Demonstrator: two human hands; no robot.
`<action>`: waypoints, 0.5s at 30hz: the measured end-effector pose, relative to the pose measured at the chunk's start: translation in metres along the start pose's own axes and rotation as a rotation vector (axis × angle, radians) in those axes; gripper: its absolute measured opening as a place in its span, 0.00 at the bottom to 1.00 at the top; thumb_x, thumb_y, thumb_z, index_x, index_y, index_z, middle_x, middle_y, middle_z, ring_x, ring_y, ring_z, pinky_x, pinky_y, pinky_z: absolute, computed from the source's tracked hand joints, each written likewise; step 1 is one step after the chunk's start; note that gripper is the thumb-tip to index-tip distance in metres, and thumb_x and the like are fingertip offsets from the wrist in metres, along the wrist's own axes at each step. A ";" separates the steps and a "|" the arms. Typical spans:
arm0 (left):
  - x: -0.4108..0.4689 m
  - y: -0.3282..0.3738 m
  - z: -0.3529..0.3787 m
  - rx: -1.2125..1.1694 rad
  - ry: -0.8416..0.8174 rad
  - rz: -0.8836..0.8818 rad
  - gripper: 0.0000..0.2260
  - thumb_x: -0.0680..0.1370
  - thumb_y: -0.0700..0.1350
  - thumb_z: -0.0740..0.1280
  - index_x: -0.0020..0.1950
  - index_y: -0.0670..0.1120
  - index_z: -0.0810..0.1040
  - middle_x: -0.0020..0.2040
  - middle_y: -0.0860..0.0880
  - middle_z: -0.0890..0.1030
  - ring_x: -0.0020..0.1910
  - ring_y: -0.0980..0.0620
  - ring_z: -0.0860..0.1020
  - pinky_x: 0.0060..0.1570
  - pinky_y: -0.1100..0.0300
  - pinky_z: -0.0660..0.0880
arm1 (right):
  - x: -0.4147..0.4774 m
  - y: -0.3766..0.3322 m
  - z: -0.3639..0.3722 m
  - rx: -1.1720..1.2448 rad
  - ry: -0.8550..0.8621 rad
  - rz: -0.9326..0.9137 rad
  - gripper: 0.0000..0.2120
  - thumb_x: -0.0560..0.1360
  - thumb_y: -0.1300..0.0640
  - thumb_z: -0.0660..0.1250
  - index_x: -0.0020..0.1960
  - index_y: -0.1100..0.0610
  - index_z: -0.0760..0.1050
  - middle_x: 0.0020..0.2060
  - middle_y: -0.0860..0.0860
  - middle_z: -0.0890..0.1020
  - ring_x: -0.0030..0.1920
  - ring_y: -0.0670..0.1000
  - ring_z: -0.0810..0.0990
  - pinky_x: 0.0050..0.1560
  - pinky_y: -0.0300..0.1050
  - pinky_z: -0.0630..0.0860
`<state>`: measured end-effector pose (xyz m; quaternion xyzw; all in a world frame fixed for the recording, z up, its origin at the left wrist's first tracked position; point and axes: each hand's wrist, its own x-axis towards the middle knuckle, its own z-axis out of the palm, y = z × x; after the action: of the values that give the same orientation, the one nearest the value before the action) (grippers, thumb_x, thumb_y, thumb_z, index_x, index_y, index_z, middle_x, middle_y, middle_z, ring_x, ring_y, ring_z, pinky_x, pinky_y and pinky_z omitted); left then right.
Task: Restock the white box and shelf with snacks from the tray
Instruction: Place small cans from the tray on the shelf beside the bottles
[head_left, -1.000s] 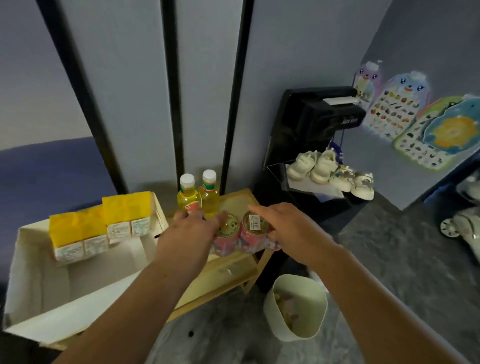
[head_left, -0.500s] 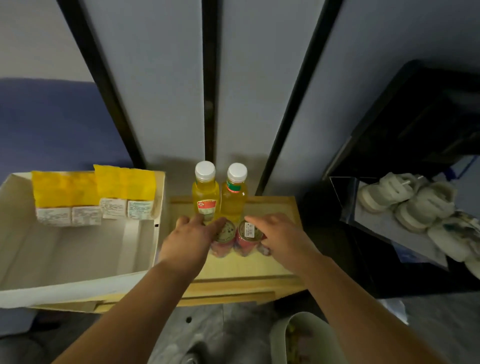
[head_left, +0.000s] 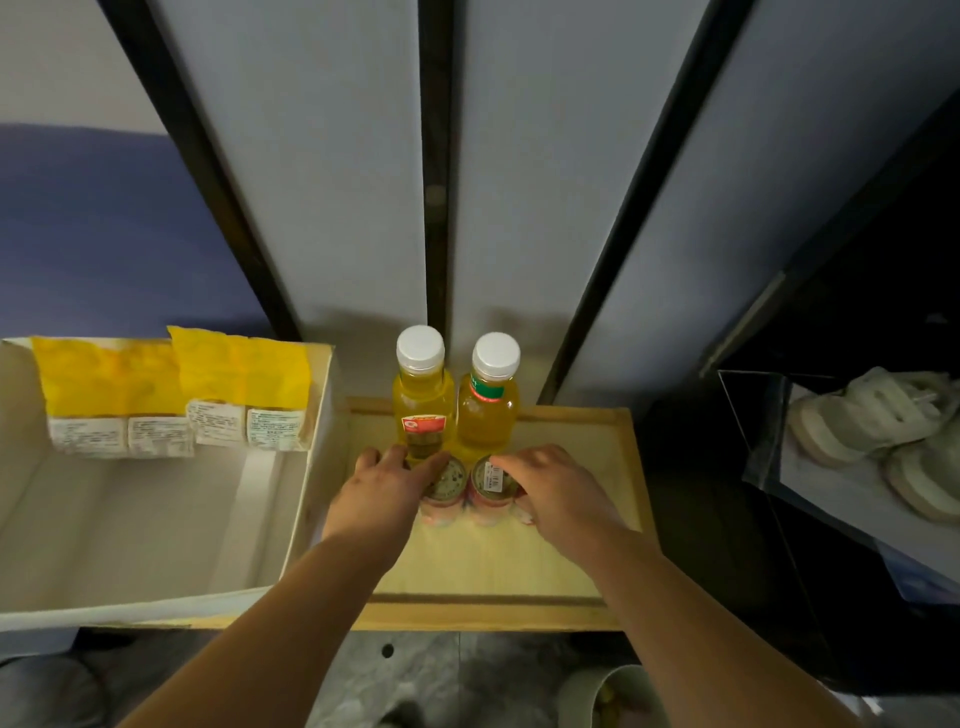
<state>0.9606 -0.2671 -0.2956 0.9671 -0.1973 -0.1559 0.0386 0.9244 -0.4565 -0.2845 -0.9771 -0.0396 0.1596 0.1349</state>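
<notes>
- Gripping the left can (head_left: 445, 488), the left hand (head_left: 382, 499) curls its fingers round the can's left side, with one finger lying along the rim of the lid
- The right hand (head_left: 558, 493) is cupped over the right can (head_left: 492, 482), fingers bent round its far and right side; a white label sticker shows on the lid beside the fingertips
- A bit of pink shows under the right palm; I cannot tell if it is part of that can or another one
- The two cans are pink-sided, stand upright and touch each other, on the wooden shelf (head_left: 493, 566) towards its back
- Just behind them, against the wall, stand two bottles of yellow liquid with white caps: the left bottle (head_left: 422, 410) with a red label, the right bottle (head_left: 488, 410) with a green and red one
- The white box (head_left: 156, 613) sits just left of the shelf, touching it, with four yellow snack packets (head_left: 176, 389) leaning in a row against its back wall
- Pale shoes (head_left: 872, 415) lie well off to the right, and the rim of a pale bin (head_left: 587, 696) shows on the floor below the shelf
</notes>
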 end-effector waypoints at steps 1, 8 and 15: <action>0.000 -0.001 0.001 0.004 0.000 -0.004 0.30 0.78 0.40 0.59 0.73 0.60 0.52 0.61 0.46 0.67 0.61 0.43 0.65 0.57 0.52 0.71 | 0.001 0.000 0.002 -0.002 0.014 -0.006 0.27 0.76 0.64 0.60 0.71 0.47 0.60 0.64 0.52 0.70 0.65 0.54 0.65 0.60 0.52 0.70; 0.006 -0.005 0.000 0.043 0.016 -0.023 0.29 0.78 0.40 0.59 0.74 0.58 0.51 0.67 0.45 0.65 0.65 0.42 0.63 0.62 0.53 0.66 | 0.011 -0.002 0.009 0.005 0.089 -0.014 0.28 0.74 0.65 0.61 0.70 0.48 0.62 0.62 0.53 0.72 0.64 0.55 0.65 0.58 0.52 0.71; -0.008 0.002 -0.009 0.011 0.033 -0.058 0.31 0.77 0.39 0.61 0.74 0.57 0.49 0.74 0.45 0.55 0.72 0.40 0.50 0.66 0.48 0.62 | 0.007 -0.006 0.013 -0.040 0.155 0.040 0.27 0.75 0.59 0.64 0.71 0.47 0.60 0.68 0.51 0.69 0.69 0.55 0.62 0.63 0.54 0.67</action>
<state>0.9562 -0.2655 -0.2846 0.9750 -0.1693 -0.1402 0.0321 0.9261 -0.4463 -0.2969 -0.9897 -0.0128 0.0853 0.1146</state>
